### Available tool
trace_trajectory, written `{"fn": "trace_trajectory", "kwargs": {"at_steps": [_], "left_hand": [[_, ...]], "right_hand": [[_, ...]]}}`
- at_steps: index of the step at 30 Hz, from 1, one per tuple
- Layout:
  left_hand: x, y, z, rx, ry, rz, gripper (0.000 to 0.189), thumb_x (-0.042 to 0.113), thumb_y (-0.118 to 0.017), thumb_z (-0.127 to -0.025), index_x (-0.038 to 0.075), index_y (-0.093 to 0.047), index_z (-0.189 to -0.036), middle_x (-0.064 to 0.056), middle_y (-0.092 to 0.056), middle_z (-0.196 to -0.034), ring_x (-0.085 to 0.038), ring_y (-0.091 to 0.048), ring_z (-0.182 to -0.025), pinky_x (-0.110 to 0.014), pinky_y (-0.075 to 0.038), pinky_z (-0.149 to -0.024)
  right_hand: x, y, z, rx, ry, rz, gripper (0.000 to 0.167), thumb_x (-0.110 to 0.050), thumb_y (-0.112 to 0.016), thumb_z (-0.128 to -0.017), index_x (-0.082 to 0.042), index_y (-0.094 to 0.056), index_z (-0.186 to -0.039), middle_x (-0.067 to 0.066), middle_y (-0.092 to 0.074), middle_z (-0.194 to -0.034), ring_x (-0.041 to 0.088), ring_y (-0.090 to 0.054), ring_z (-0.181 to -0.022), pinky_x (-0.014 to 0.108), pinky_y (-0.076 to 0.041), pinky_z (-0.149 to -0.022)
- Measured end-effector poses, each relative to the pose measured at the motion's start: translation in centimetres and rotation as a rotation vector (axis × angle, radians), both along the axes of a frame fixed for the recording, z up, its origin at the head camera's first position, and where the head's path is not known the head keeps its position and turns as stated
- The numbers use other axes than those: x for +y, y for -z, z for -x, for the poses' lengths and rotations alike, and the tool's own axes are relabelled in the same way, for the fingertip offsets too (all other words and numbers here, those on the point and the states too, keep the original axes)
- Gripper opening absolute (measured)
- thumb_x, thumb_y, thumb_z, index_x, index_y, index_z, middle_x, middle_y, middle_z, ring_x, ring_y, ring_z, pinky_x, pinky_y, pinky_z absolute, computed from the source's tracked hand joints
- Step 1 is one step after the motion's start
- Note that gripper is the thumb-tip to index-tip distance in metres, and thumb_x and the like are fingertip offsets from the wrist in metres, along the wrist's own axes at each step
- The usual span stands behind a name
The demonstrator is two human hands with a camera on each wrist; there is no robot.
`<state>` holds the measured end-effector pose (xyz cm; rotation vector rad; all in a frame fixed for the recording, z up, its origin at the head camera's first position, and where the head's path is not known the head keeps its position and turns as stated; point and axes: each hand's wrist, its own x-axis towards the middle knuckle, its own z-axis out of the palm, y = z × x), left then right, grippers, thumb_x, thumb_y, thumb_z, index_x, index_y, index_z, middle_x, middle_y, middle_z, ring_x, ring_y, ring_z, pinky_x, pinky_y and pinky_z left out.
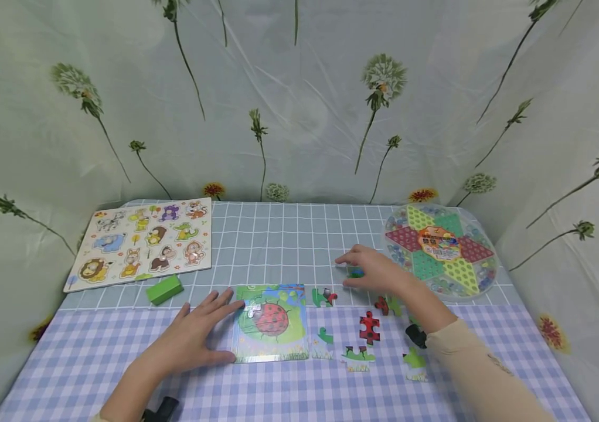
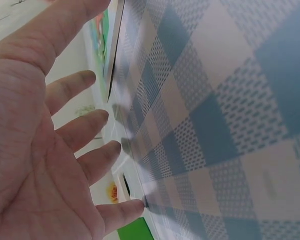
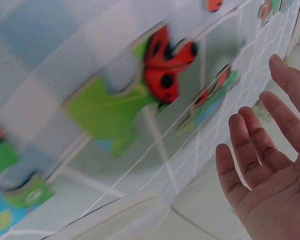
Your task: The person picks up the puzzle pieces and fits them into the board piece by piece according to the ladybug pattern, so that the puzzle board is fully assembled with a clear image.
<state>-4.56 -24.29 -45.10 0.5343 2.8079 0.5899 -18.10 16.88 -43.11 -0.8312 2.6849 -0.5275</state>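
Observation:
My left hand lies spread at the left edge of a square ladybug puzzle board, its thumb and fingertips at the border. In the left wrist view its fingers are extended. My right hand reaches over the grey cloth with fingers apart, a blue-green puzzle piece showing between thumb and fingers. Nothing is pinched in the right wrist view, where a green piece with red ladybug print lies close by. Around the board lie a red piece, a grass piece and a green-red piece.
An animal peg puzzle board lies at the back left, with a green block in front of it. A round Chinese checkers set with marbles sits at the back right, behind my right forearm. Another green piece lies at the front right.

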Motion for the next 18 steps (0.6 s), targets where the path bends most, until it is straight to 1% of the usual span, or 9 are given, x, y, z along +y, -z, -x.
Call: {"fn": "trace_trajectory", "kwargs": {"at_steps": [4, 8, 13, 18], "left_hand": [[0.2, 0.2, 0.2, 0.005, 0.009, 0.000, 0.097, 0.061, -0.091, -0.075, 0.035, -0.052, -0.160, -0.007, -0.038, -0.175, -0.049, -0.036, -0.159, -0.091, -0.024, -0.112], [0.2, 0.2, 0.2, -0.002, 0.008, 0.009, 0.096, 0.061, -0.091, -0.075, 0.033, -0.054, -0.159, -0.007, -0.039, -0.174, -0.050, -0.036, -0.159, -0.091, -0.024, -0.112], [0.3, 0.2, 0.3, -0.021, -0.001, 0.017, 0.097, 0.061, -0.092, -0.075, 0.032, -0.054, -0.159, -0.006, -0.040, -0.174, -0.049, -0.035, -0.159, -0.091, -0.023, -0.113], [0.3, 0.2, 0.4, -0.033, -0.009, 0.025, 0.100, 0.061, -0.092, -0.074, 0.031, -0.051, -0.161, -0.005, -0.040, -0.174, -0.048, -0.034, -0.160, -0.090, -0.023, -0.114]], "right_hand": [[1.2, 0.1, -0.1, -0.015, 0.014, -0.003, 0.054, -0.029, -0.084, -0.095, -0.009, -0.069, -0.143, 0.015, -0.067, -0.132, 0.030, -0.068, -0.115, 0.052, -0.059, -0.100], [1.8, 0.3, -0.2, -0.039, 0.022, -0.008, 0.057, -0.028, -0.086, -0.093, -0.010, -0.069, -0.143, 0.017, -0.066, -0.134, 0.034, -0.065, -0.121, 0.056, -0.056, -0.106], [2.2, 0.5, -0.3, -0.040, 0.023, -0.008, 0.055, -0.026, -0.088, -0.091, -0.008, -0.071, -0.140, 0.017, -0.067, -0.132, 0.036, -0.065, -0.120, 0.058, -0.055, -0.107], [2.7, 0.6, -0.3, -0.043, 0.021, 0.012, 0.050, -0.018, -0.087, -0.090, -0.005, -0.072, -0.136, 0.017, -0.068, -0.129, 0.035, -0.066, -0.117, 0.056, -0.057, -0.103]]}}
